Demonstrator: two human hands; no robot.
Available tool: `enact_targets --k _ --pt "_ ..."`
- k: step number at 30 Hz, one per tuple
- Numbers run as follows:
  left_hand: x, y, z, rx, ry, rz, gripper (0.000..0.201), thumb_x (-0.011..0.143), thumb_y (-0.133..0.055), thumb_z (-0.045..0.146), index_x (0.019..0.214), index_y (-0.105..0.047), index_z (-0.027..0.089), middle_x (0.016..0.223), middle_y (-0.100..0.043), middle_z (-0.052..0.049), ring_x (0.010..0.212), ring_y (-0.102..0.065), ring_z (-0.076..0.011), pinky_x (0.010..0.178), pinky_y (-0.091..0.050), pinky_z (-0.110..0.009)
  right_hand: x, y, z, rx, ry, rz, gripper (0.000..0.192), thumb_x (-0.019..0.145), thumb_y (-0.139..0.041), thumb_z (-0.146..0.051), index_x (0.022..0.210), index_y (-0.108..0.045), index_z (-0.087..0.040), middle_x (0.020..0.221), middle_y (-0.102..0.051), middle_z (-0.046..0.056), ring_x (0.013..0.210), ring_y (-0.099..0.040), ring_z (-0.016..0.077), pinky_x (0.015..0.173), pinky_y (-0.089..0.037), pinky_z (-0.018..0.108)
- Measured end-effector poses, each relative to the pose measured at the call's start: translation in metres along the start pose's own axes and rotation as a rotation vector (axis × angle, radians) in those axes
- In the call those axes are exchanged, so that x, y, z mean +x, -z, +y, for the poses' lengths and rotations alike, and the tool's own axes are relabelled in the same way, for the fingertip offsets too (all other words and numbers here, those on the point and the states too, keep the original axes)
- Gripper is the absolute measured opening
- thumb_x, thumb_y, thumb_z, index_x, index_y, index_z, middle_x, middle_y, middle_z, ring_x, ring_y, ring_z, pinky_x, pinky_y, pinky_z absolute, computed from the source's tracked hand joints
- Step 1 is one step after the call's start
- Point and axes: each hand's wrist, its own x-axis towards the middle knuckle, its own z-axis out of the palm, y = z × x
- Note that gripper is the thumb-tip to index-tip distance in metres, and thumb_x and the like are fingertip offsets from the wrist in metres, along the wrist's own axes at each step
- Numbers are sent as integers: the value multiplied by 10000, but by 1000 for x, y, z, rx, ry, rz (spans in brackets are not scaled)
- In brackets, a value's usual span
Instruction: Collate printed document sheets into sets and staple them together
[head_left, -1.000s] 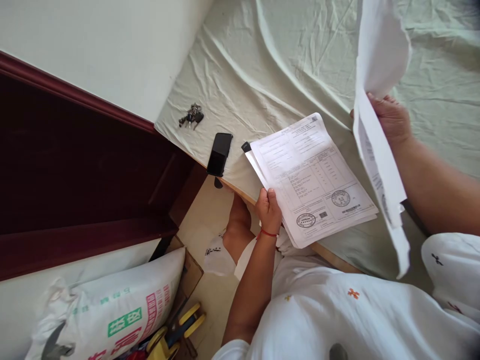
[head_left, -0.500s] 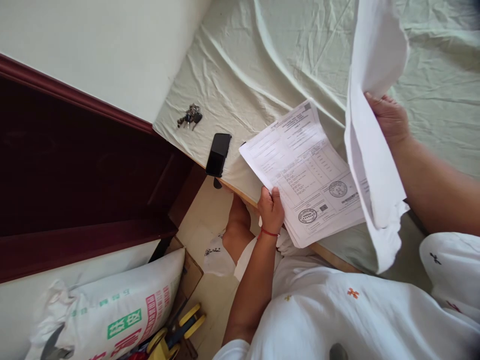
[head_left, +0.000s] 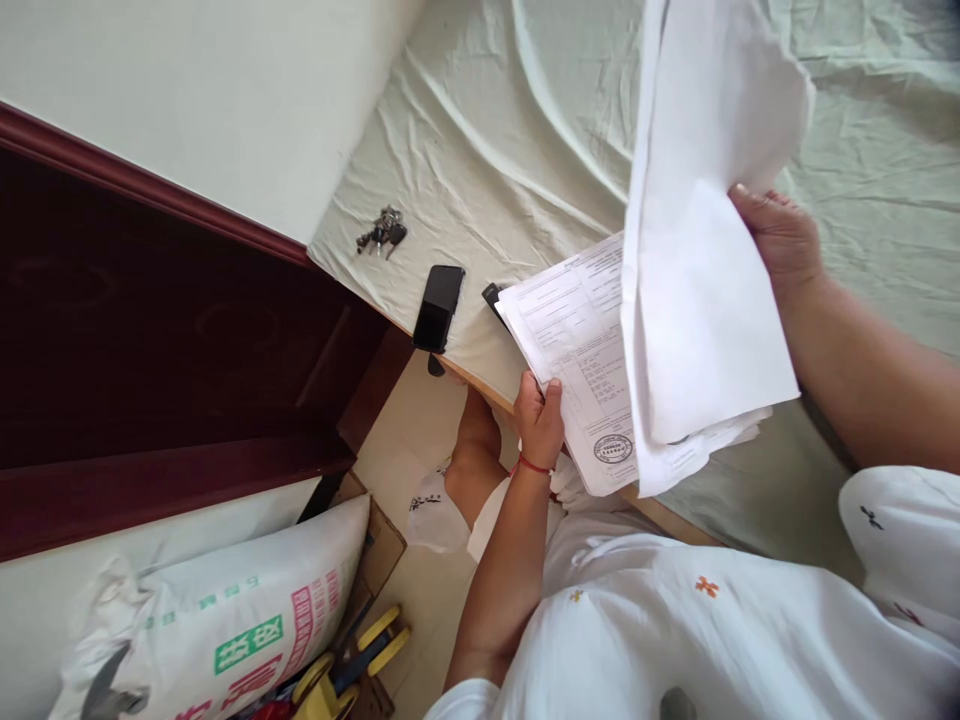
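Observation:
My left hand (head_left: pixel 541 422) grips the near left edge of a stack of printed papers (head_left: pixel 585 350), thumb on top. A round dark stamp mark shows low on the top sheet. My right hand (head_left: pixel 780 235) is closed on the right edge of a bunch of white sheets (head_left: pixel 712 250), held up with blank sides facing me. These raised sheets cover the right part of the printed stack. A small black object (head_left: pixel 493 300) pokes out from beneath the stack's upper left corner; its kind is hidden.
On the pale green cloth (head_left: pixel 480 150) lie a black phone (head_left: pixel 439 308), near the edge, and a bunch of keys (head_left: pixel 382 232). Dark red wooden panelling (head_left: pixel 150 330) stands at the left. A full white sack (head_left: pixel 247 610) and a yellow-wheeled thing (head_left: pixel 367 650) are on the floor.
The raised sheets have swung left and down over the printed stack, hiding its right side. The printed stack has shifted slightly, and more of the small black object shows. Both hands keep their hold.

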Motion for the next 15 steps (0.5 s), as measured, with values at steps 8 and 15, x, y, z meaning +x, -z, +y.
enact_targets --k 8,15 --pt "-1 -1 -3 -72 -24 8 401 921 -652 631 860 -584 241 795 -640 -9 838 -620 -203 759 -513 -304 -18 -21 -16 116 -40 59 487 491 -942 -258 937 -772 -159 908 -818 64 991 -788 311 959 -665 474" --pt "-1 -1 -6 -65 -11 58 449 938 -601 672 831 -571 238 784 -605 -8 815 -585 -191 736 -497 -294 -19 -18 -18 6 -77 103 344 575 -917 -283 854 -761 -154 621 -692 26 491 -617 154 585 -644 321"
